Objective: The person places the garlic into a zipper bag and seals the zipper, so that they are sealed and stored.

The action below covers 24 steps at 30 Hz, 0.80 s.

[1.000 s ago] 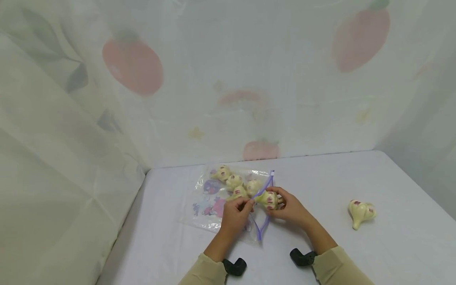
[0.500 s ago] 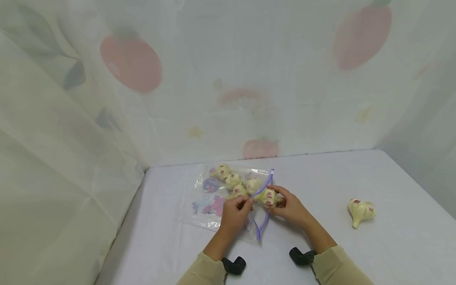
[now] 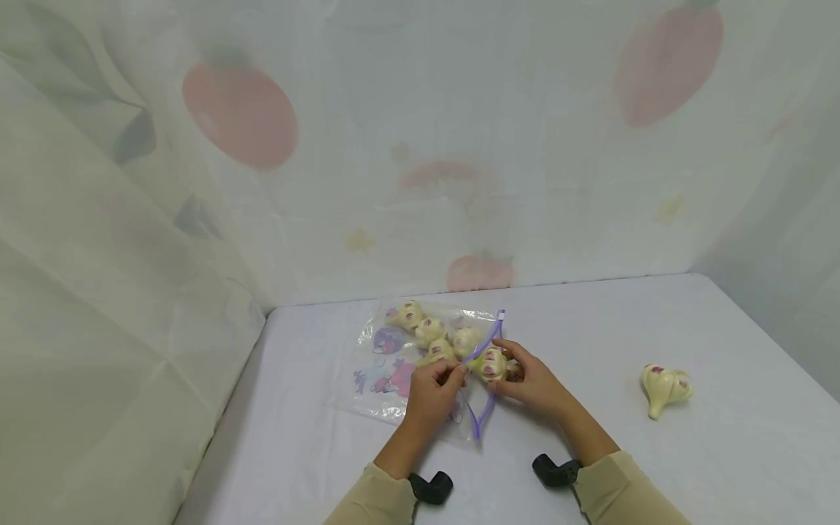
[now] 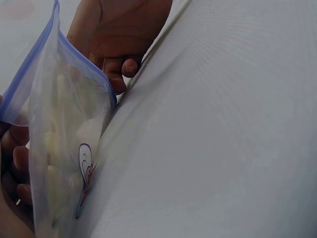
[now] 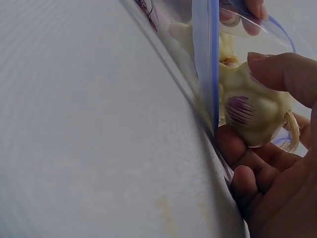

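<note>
Nearest: two beige sleeves (image 3: 377,499), each with a black bent plastic piece (image 3: 432,488) at the wrist. Left hand (image 3: 429,397): thumb and fingers pinch the rim of a clear plastic zip bag (image 3: 362,401) with cartoon prints, lying on the white cloth-covered surface (image 3: 741,364). Right hand (image 3: 534,379): fingers curled round a cream garlic bulb with purple streaks (image 3: 491,364); bulb sits at the bag's mouth, between the parted purple zip edges (image 3: 477,430), neck pointing in, root tuft toward the palm (right wrist view shows this best). Well apart to the right, a loose cream garlic bulb (image 3: 664,390) lies on the surface. Further in, more cream garlic bulbs (image 3: 429,332) are clustered inside the bag, at least four visible through the plastic. Behind the surface: pale fabric backdrop with red fruit prints (image 3: 367,109).
</note>
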Available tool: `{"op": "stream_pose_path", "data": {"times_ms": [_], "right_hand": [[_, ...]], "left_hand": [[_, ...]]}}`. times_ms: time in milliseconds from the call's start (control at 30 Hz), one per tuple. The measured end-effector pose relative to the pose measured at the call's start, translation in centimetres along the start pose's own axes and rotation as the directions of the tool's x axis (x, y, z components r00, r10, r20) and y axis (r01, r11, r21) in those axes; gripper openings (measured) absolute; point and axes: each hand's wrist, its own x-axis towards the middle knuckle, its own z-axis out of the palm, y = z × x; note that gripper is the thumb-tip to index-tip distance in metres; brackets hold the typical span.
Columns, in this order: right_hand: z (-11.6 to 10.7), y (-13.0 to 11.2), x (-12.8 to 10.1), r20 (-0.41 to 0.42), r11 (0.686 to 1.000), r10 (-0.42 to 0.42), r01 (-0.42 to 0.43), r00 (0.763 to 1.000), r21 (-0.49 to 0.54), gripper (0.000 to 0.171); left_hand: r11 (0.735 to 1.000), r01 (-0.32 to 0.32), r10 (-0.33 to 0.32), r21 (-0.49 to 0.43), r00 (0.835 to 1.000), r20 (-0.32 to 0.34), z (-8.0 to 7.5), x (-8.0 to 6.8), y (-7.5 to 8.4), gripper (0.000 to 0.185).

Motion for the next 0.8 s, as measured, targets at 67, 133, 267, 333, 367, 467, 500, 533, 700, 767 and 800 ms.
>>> {"op": "stream_pose_path", "data": {"times_ms": [67, 133, 267, 333, 367, 467, 500, 533, 700, 767, 800], "right_hand": [[0.12, 0.05, 0.04, -0.004, 1.000, 0.001, -0.001, 1.000, 0.006, 0.074], [0.22, 0.08, 0.04, -0.003, 1.000, 0.000, 0.000, 1.000, 0.011, 0.071], [0.41, 0.12, -0.02, -0.019, 1.000, 0.009, -0.009, 1.000, -0.007, 0.068], [0.47, 0.20, 0.00, -0.036, 0.999, 0.013, -0.014, 0.999, -0.036, 0.068], [0.49, 0.24, 0.03, -0.042, 0.999, 0.010, -0.012, 0.999, -0.049, 0.068], [0.53, 0.35, 0.06, -0.061, 0.996, 0.000, -0.005, 0.998, -0.086, 0.070], [0.55, 0.33, 0.04, -0.068, 0.996, -0.004, -0.002, 0.998, -0.092, 0.071], [0.58, 0.30, 0.03, -0.074, 0.995, -0.011, 0.004, 0.997, -0.097, 0.072], [0.69, -0.05, -0.11, -0.083, 0.992, -0.055, 0.046, 0.995, -0.115, 0.069], [0.75, -0.16, -0.14, -0.083, 0.991, -0.070, 0.060, 0.994, -0.118, 0.064], [0.79, -0.19, -0.13, -0.088, 0.991, -0.071, 0.060, 0.994, -0.116, 0.061]], "left_hand": [[1.000, 0.001, -0.001, 0.001, 1.000, -0.002, 0.02, -0.01, -0.08, 0.016], [1.000, 0.001, -0.001, 0.000, 1.000, -0.002, 0.03, -0.02, -0.15, 0.016], [1.000, -0.016, 0.016, 0.003, 1.000, -0.002, 0.02, -0.01, -0.33, 0.016], [1.000, -0.026, 0.026, 0.003, 1.000, -0.001, 0.01, 0.02, -0.39, 0.017], [0.999, -0.034, 0.034, 0.003, 0.999, -0.001, -0.02, 0.04, -0.40, 0.017], [0.999, -0.034, 0.034, 0.003, 0.999, 0.005, -0.07, 0.06, -0.40, 0.017], [1.000, -0.031, 0.031, 0.000, 0.999, 0.007, -0.08, 0.06, -0.39, 0.017], [1.000, -0.028, 0.028, -0.001, 1.000, 0.010, -0.11, 0.05, -0.36, 0.017], [1.000, -0.001, 0.001, -0.012, 1.000, 0.011, -0.05, -0.01, -0.41, 0.017], [1.000, 0.004, -0.003, -0.013, 1.000, 0.006, 0.00, -0.02, -0.49, 0.017], [1.000, 0.002, -0.002, -0.013, 1.000, 0.002, 0.04, -0.02, -0.53, 0.017]]}}
